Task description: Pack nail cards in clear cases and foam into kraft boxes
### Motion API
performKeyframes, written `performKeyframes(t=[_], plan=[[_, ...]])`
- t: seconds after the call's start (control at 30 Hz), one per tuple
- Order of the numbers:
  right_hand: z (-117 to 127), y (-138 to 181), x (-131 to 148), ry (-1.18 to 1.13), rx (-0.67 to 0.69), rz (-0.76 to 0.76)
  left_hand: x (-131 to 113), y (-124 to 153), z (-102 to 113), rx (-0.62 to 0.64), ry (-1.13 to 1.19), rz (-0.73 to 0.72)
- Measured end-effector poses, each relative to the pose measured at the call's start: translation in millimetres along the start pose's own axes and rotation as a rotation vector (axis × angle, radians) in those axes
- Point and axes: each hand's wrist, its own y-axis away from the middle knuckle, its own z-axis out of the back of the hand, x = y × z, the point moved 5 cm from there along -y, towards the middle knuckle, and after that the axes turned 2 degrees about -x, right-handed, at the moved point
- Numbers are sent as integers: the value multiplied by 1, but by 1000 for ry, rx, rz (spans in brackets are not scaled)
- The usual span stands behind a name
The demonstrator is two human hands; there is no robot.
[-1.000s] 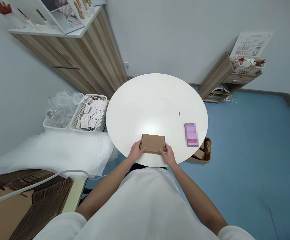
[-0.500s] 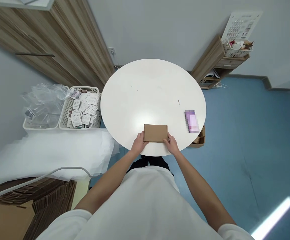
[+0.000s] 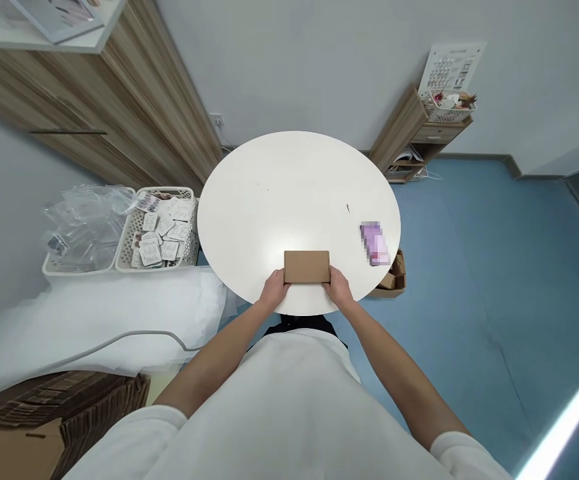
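Observation:
A small closed brown cardboard box [image 3: 306, 267] is at the near side of the white round table [image 3: 294, 167]. My left hand [image 3: 274, 289] grips its left end, thumb along the near edge. On the opposite end my right hand [image 3: 338, 287] holds it in the same way. The fingers behind the box's ends are partly hidden. To the right on the table lies a purple and pink item [image 3: 374, 244], blurred into blocks.
Left of the table stand a white basket of printed cards [image 3: 162, 230] and a basket with clear plastic bags [image 3: 89, 227]. White sheets [image 3: 134, 307] and stacked flat cardboard [image 3: 59, 413] lie nearer. An open carton [image 3: 396, 280] sits on the floor at right.
The view has shifted slightly, showing more of the shelf at upper left. Both hands keep hold of the box; my right hand's fingers have closed in along its end.

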Motion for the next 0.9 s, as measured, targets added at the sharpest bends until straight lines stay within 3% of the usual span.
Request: performKeyframes(t=[0.1,0.2,0.4,0.53,0.63,0.77,0.9], plan=[[1,4,-3,9,8,6,-2,4,1,76,21,-13],[3,8,-4,-49,-7,-37,-1,5,0,107,114,78],[1,9,-7,-465,50,-189,0,6,-2,111,213,293],[0,5,-13,-621,63,-288,0,14,-1,72,322,389],[3,1,-16,-638,52,-273,-7,18,1,-16,403,401],[29,-1,-25,-654,-41,-167,-36,14,5,-150,414,344],[78,6,-56,-715,-162,-111,-93,-2,0,-213,393,247]])
